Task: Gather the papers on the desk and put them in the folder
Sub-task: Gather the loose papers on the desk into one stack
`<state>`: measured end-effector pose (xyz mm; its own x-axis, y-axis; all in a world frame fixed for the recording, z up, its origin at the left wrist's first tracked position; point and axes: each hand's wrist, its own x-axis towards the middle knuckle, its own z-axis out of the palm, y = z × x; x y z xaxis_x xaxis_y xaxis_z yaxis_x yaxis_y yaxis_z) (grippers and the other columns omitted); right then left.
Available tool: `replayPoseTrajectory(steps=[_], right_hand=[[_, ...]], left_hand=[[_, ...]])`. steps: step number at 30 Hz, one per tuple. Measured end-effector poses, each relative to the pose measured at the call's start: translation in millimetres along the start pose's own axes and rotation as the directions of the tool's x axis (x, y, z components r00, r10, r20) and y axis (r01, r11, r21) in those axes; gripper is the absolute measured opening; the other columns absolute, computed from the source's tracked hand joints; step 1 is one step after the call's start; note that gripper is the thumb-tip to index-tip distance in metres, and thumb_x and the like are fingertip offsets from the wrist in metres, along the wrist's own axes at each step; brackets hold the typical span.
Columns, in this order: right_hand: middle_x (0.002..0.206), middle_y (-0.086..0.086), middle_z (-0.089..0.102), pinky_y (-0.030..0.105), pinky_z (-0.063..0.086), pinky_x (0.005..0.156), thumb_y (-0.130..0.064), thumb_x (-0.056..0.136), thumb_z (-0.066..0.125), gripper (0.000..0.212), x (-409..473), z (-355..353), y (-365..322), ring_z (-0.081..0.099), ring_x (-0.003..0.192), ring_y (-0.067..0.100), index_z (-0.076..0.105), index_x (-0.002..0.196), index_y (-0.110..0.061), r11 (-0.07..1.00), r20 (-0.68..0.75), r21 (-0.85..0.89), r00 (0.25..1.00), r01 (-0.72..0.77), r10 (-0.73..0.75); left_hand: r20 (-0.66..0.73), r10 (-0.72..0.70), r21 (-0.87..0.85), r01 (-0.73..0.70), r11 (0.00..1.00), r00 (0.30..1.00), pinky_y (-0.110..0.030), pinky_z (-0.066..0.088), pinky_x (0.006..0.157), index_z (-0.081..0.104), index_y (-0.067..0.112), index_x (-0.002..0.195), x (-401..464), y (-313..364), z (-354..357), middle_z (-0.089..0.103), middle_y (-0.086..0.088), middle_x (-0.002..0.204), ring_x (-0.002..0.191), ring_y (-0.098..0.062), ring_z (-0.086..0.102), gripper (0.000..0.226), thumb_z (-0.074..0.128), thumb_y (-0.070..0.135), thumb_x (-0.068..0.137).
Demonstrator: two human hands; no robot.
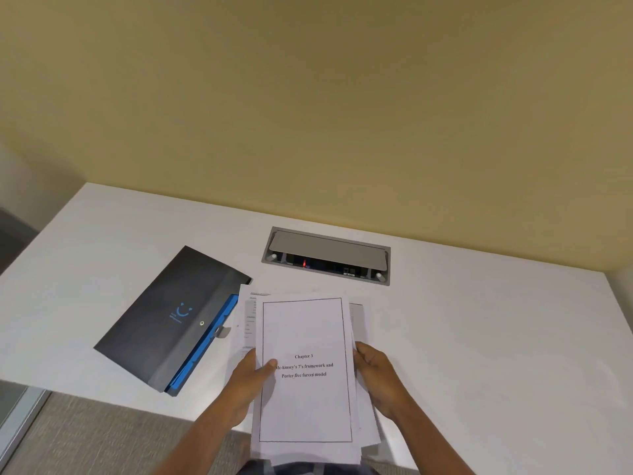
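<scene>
A loose stack of white papers (305, 330) is held over the front of the desk, its top sheet printed with a framed "Chapter 3" title. My left hand (251, 378) grips the stack's left edge, thumb on the top sheet. My right hand (373, 371) holds the right edge, fingers behind the sheets. One more printed sheet (245, 313) pokes out behind the stack on the left; I cannot tell whether it lies on the desk or belongs to the stack. A dark grey folder (164, 317) with a blue lining and snap button lies flat to the left, its flap closed.
The white desk (496, 320) stands against a yellow wall. A grey cable and socket box (327, 255) with its lid raised is sunk into the desk behind the papers. The desk's left front corner lies near the folder, with grey carpet below.
</scene>
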<state>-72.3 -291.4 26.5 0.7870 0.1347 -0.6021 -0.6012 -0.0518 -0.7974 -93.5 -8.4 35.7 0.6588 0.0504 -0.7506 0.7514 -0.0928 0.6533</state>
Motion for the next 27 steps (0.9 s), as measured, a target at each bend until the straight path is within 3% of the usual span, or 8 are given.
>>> replayPoseTrajectory(steps=[7,10,12,14,16,19,23,27], right_hand=[[0.131,0.008,0.078,0.056,0.059,0.105,-0.016,0.105,0.062,0.031,-0.8,17.4,-2.3,0.075,0.121,0.031,0.075,0.131,-0.025,0.994,0.157,-0.010,0.981,-0.113,0.113],[0.129,0.008,0.078,0.052,0.060,0.104,-0.024,0.106,0.061,0.028,1.9,25.1,-0.8,0.075,0.120,0.030,0.075,0.131,-0.026,0.988,0.196,-0.020,0.968,-0.155,0.156],[0.122,0.010,0.080,0.041,0.058,0.095,-0.037,0.106,0.060,0.030,4.6,31.0,-2.7,0.075,0.107,0.026,0.077,0.124,-0.020,0.981,0.182,-0.083,0.965,-0.175,0.187],[0.101,0.007,0.082,0.035,0.050,0.082,-0.051,0.104,0.057,0.046,10.9,37.3,-5.7,0.066,0.086,0.023,0.076,0.112,-0.010,0.964,0.111,-0.212,0.976,-0.159,0.185],[0.091,0.002,0.082,0.038,0.061,0.078,-0.047,0.105,0.057,0.042,20.0,45.1,-14.8,0.072,0.076,0.026,0.079,0.104,-0.011,0.932,0.039,-0.345,0.991,-0.108,0.129],[0.106,0.005,0.080,0.046,0.060,0.098,-0.033,0.103,0.066,0.026,36.8,55.1,-30.5,0.077,0.101,0.027,0.077,0.118,-0.015,0.793,-0.019,-0.609,0.999,0.028,-0.051],[0.148,0.004,0.060,0.042,0.046,0.117,-0.045,0.091,0.080,0.077,58.8,68.4,-49.7,0.056,0.139,0.023,0.049,0.155,-0.017,0.667,0.005,-0.739,0.991,0.091,-0.130],[0.174,0.004,0.025,0.048,0.027,0.130,-0.060,0.083,0.082,0.115,86.0,81.1,-61.0,0.023,0.161,0.027,0.018,0.168,-0.014,0.438,0.121,-0.879,0.977,0.188,-0.176]], left_hand=[[-0.025,-0.035,-0.033,0.035,0.999,0.999,-0.047,0.044,0.106,0.052,0.028,0.132,-2.7,-15.3,-11.4,0.059,0.003,0.135,0.125,-0.020,0.051,0.039,0.069,0.030,0.097],[-0.059,-0.040,-0.038,0.038,0.999,0.997,-0.044,0.046,0.100,0.056,0.032,0.120,-4.0,-23.8,-18.7,0.062,0.005,0.127,0.126,-0.021,0.051,0.029,0.071,0.030,0.096],[-0.107,-0.012,-0.030,0.009,0.999,0.994,-0.041,0.047,0.096,0.057,0.034,0.116,-4.7,-28.4,-22.0,0.064,0.007,0.124,0.122,-0.020,0.054,0.024,0.070,0.027,0.096],[-0.194,0.006,-0.015,-0.009,1.000,0.981,-0.047,0.048,0.105,0.057,0.026,0.130,-6.2,-33.2,-24.6,0.063,0.004,0.133,0.129,-0.024,0.054,0.035,0.069,0.025,0.097],[-0.283,-0.010,-0.016,0.005,1.000,0.959,-0.055,0.048,0.110,0.055,0.021,0.138,-7.7,-38.3,-28.9,0.063,0.000,0.133,0.132,-0.031,0.056,0.042,0.067,0.026,0.098],[-0.350,-0.056,-0.102,0.021,0.995,0.935,-0.060,0.051,0.105,0.057,0.019,0.134,-12.0,-46.9,-40.0,0.069,-0.006,0.126,0.121,-0.035,0.064,0.037,0.066,0.026,0.099],[-0.387,-0.082,-0.183,0.011,0.983,0.919,-0.055,0.053,0.103,0.062,0.021,0.129,-19.0,-61.9,-59.3,0.073,-0.001,0.117,0.113,-0.032,0.069,0.029,0.064,0.022,0.100],[-0.422,-0.062,-0.180,-0.017,0.984,0.904,-0.055,0.053,0.104,0.063,0.020,0.131,-26.6,-73.5,-75.0,0.073,-0.004,0.121,0.114,-0.031,0.069,0.031,0.064,0.018,0.100]])
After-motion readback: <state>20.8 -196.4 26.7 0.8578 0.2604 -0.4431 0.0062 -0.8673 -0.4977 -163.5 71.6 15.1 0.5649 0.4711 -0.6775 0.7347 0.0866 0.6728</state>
